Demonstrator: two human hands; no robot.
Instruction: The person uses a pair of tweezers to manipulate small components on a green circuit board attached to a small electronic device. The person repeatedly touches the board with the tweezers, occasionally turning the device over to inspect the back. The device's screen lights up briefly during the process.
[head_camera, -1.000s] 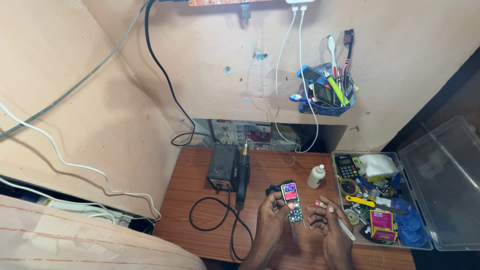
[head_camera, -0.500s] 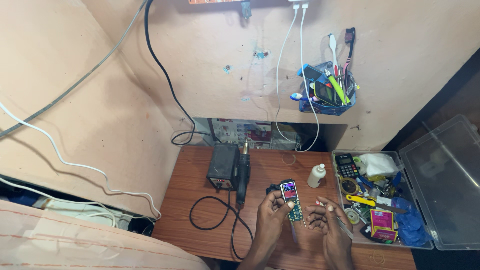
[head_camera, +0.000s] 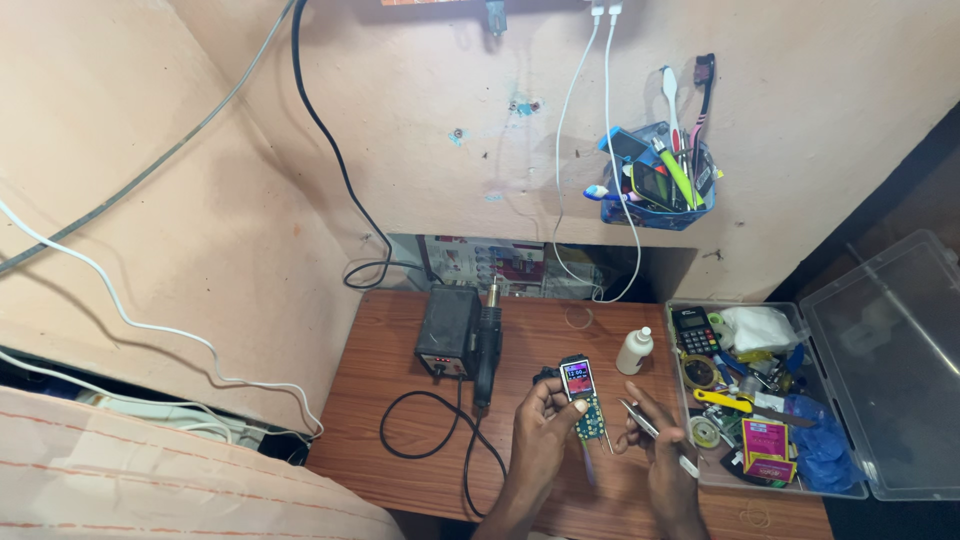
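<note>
**Bare phone board in left hand, tweezers in right**

Left hand pinching small phone board with lit screen, held upright above wooden table; right hand closed around metal tweezers, tips pointing toward board, not touching; white squeeze bottle just behind; black hot-air station at left, nozzle handle alongside; open clear parts box at right; blue wall holder above.

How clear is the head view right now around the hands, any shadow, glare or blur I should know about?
Head view: even, warm light, no harsh glare. The left hand holds a small phone board, its lit screen bright but the detail too small to read. The right hand holds tweezers, reasonably sharp. Soft shadows lie under the wall cup. The clear box lid shows faint reflections. Wide lens bends the edges.
</note>
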